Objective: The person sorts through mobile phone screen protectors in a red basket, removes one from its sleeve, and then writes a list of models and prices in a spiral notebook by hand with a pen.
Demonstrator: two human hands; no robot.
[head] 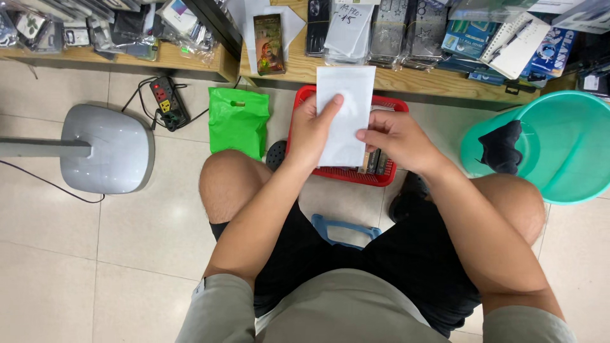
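I sit on a low blue stool (343, 230) with both arms stretched out over my knees. A flat white sleeve-like packet (348, 95) stands upright between my hands. My left hand (311, 130) grips its left edge, thumb laid across the front. My right hand (394, 136) pinches the packet's lower right edge. Under the packet on the floor sits a red plastic basket (346, 174) holding several dark flat packets.
A green plastic bag (238, 121) lies left of the basket, with a power strip (166, 98) and a grey fan base (108, 149) further left. A teal basin (559, 149) with a dark cloth (501, 147) stands right. Wooden shelves (406, 79) of packaged goods run ahead.
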